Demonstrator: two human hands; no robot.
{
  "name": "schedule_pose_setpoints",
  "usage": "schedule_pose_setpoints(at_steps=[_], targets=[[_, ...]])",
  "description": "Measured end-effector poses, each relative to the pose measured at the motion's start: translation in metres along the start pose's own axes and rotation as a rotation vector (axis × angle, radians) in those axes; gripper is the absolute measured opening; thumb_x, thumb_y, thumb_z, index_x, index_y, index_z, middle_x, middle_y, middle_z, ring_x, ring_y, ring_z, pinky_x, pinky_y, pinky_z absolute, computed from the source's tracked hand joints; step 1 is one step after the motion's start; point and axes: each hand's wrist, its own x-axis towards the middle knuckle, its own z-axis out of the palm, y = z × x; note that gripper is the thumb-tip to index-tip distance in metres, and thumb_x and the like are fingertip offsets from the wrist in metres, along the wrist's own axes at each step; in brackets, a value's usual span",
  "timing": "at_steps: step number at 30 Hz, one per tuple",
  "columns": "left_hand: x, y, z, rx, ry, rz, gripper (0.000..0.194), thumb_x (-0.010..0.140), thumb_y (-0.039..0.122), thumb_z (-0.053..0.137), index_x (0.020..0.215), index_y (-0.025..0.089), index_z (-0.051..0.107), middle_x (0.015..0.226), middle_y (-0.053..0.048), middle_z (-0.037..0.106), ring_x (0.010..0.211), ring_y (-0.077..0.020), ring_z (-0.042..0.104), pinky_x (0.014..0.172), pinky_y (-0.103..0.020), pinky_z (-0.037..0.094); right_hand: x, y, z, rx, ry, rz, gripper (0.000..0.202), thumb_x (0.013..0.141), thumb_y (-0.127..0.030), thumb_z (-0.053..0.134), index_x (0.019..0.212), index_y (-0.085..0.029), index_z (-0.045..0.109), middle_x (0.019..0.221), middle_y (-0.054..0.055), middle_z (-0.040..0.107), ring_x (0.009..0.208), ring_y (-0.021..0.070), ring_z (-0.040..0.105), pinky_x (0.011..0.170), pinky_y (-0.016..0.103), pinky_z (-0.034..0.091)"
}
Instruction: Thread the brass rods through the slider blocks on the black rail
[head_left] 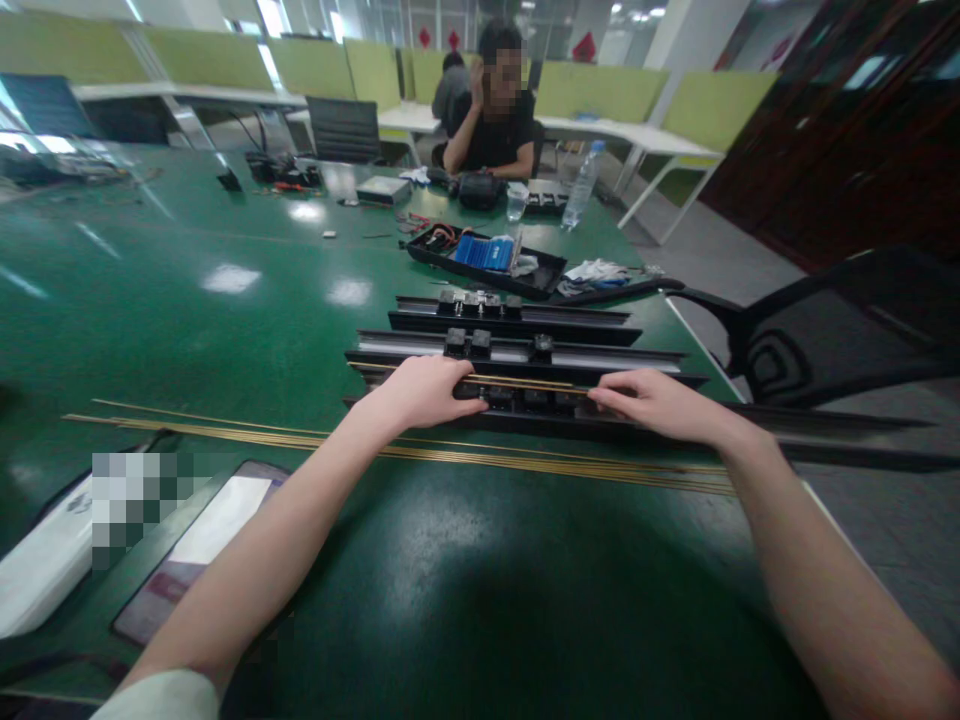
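Note:
My right hand (pixel 649 402) pinches the right end of a thin brass rod (pixel 525 381) between thumb and fingertips. The rod runs leftward above the nearest black rail (pixel 555 428), under my left hand (pixel 420 392), and shows again beyond it. My left hand is closed over this rail, fingers on the far side and thumb on the near side; what lies under the palm is hidden. Small black blocks (pixel 536 398) sit in the rail between my hands. Just behind stand a second black rail (pixel 615 357) and a third rail (pixel 577 318), both carrying blocks.
Several loose brass rods (pixel 480 459) lie across the table (pixel 450 560) before the rails. At left are a phone (pixel 217 520) and a white box (pixel 52 565). Behind are a black tray (pixel 442 262), a water bottle (pixel 583 188) and a seated person (pixel 491 130); a chair (pixel 847 320) stands right.

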Motion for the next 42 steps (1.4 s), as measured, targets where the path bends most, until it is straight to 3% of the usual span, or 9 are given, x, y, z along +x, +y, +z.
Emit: schedule_pose_setpoints(at_steps=[12,19,25,42], targets=[[0.000,-0.011,-0.004,-0.018,-0.032,-0.006,0.060,0.083,0.073,0.050,0.109,0.022,0.069,0.100,-0.010,0.075,0.093,-0.0305,0.070,0.076,-0.036,0.050,-0.010,0.009,-0.013,0.035,-0.084,0.097,0.053,0.089,-0.070,0.051,0.075,-0.021,0.064,0.065,-0.001,0.058,0.059,0.0151,0.050,0.059,0.028,0.037],[0.000,-0.016,-0.006,-0.033,-0.052,-0.024,0.064,0.080,0.075,0.053,0.112,0.023,0.069,0.101,-0.010,0.075,0.093,-0.0310,0.070,0.075,-0.037,0.049,-0.016,0.017,-0.024,0.014,-0.107,0.146,0.048,0.090,-0.066,0.053,0.079,-0.020,0.067,0.067,0.000,0.057,0.062,0.0152,0.050,0.059,0.028,0.038],[0.000,-0.017,-0.006,-0.039,-0.060,-0.025,0.063,0.080,0.075,0.053,0.112,0.023,0.070,0.103,-0.009,0.075,0.094,-0.0306,0.069,0.076,-0.036,0.050,-0.022,0.026,-0.031,0.073,-0.177,0.165,0.047,0.090,-0.063,0.055,0.080,-0.019,0.068,0.066,0.000,0.055,0.061,0.0149,0.048,0.060,0.028,0.038],[-0.001,-0.015,-0.007,-0.023,-0.078,-0.038,0.065,0.080,0.076,0.051,0.113,0.022,0.069,0.102,-0.010,0.075,0.094,-0.0309,0.070,0.076,-0.036,0.051,-0.033,0.045,-0.046,0.038,-0.203,0.225,0.057,0.087,-0.072,0.053,0.081,-0.017,0.067,0.067,0.002,0.055,0.065,0.0160,0.050,0.066,0.030,0.038]])
